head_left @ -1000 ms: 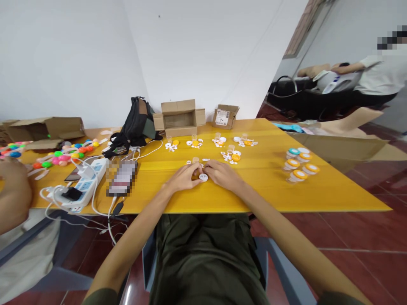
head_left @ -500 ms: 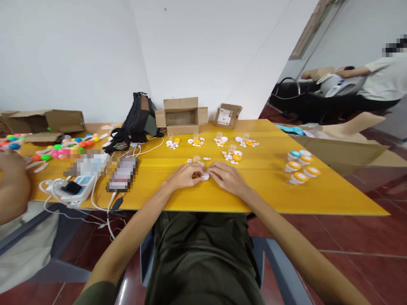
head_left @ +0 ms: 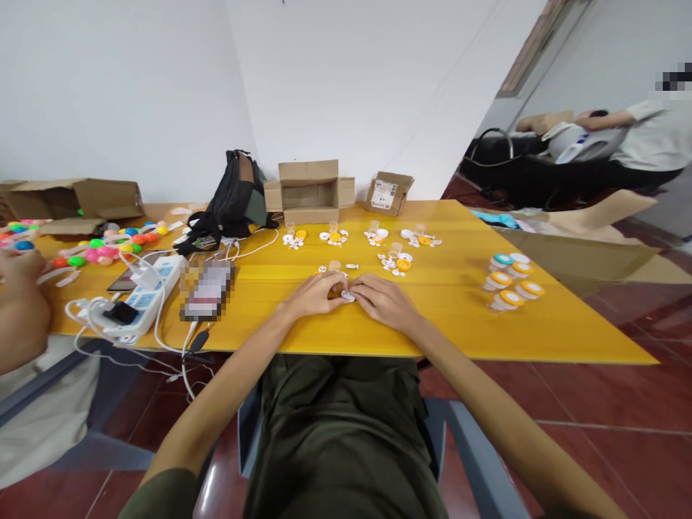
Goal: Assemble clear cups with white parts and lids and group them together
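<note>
White disc (head_left: 347,296) pinched in left grip (head_left: 315,295), just beside right grip (head_left: 383,299), latter's hold unclear

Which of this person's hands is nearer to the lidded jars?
Right. The right hand is left of the lidded jars, across a stretch of yellow tabletop. The left hand is farther left still, beyond the right one.

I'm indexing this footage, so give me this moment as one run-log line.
left hand: pinching white round part | right hand: at its edge | just beyond: clear cup, small white pieces | table right: lidded jars
</note>
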The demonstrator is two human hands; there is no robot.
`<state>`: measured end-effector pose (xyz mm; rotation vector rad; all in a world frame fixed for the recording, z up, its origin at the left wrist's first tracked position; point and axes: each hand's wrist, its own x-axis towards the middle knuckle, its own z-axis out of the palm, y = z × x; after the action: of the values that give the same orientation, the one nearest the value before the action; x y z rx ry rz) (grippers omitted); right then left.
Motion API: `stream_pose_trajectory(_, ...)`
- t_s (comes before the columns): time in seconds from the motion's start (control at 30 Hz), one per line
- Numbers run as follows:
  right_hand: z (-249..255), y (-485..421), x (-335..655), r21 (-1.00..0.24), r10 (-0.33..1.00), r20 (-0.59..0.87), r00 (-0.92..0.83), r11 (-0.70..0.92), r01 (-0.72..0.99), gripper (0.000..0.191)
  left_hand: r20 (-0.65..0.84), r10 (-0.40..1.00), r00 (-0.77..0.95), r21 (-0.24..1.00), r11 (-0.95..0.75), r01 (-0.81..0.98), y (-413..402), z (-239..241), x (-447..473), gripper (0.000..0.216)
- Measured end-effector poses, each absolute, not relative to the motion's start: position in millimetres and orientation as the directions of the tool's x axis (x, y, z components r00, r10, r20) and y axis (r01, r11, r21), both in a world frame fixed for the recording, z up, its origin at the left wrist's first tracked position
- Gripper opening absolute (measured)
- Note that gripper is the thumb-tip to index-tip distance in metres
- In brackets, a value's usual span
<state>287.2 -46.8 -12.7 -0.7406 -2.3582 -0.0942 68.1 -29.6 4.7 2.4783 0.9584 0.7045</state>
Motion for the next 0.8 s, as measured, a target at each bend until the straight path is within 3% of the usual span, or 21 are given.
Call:
stream_pose_trajectory(0.37, -11.8, -49.1, 288.2, -0.128, 0.496, 0.595, -0.633, 0.836, 0.534, 0.032, 0.319, 0.689, 0.650, 0.491, -0.707, 0.509, -28.2, 4.9, 68.6, 0.013)
stream_pose_trajectory(0.8, -5.6, -44.1, 283.7, -0.505, 0.672, 0.555, -0.490, 0.741, 0.443, 0.014, 0.308, 0.681, 0.664, 0.487, -0.713, 0.505, -31.1, 11.2, 69.8, 0.009)
